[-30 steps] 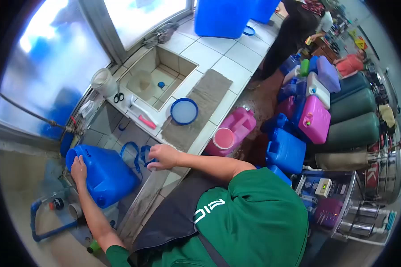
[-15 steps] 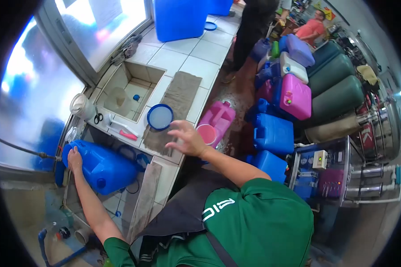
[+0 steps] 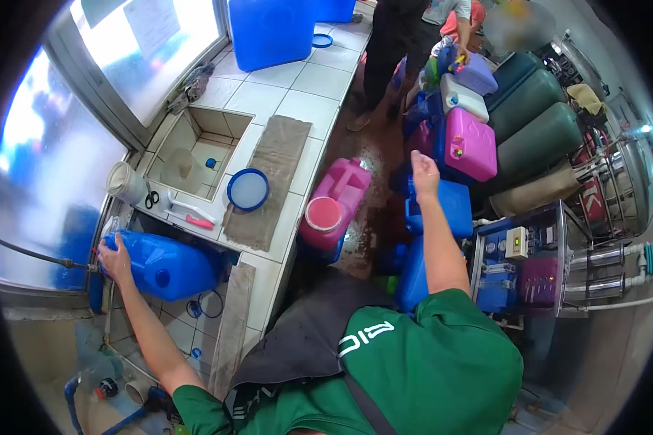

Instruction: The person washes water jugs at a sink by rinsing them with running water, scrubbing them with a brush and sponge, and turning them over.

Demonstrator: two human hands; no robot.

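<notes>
My left hand [image 3: 115, 259] grips the rim end of a blue jug [image 3: 168, 267] that lies on its side in the low tiled basin at the left. My right hand [image 3: 425, 174] is raised over the floor side, in front of an upright blue jug [image 3: 448, 206]; its fingers look held together, and whether anything is in them is too small to tell. Between my hands, a blue-rimmed round lid [image 3: 248, 190] rests on a grey cloth [image 3: 277, 163] on the counter. Beyond the counter edge stands a pink jug [image 3: 339, 190] with a round pink lid [image 3: 323, 214].
A small tiled sink [image 3: 214, 123], scissors [image 3: 152, 199], a white tub [image 3: 125, 181] and a pink-handled brush [image 3: 199, 221] are on the counter. Several jugs and dark green tanks [image 3: 544, 134] line the right. Another person [image 3: 392, 43] stands at the back.
My right hand has moved from over the basin and counter to the right, above the floor jugs. The held blue jug has turned and shifted slightly left. The view has swung right.
</notes>
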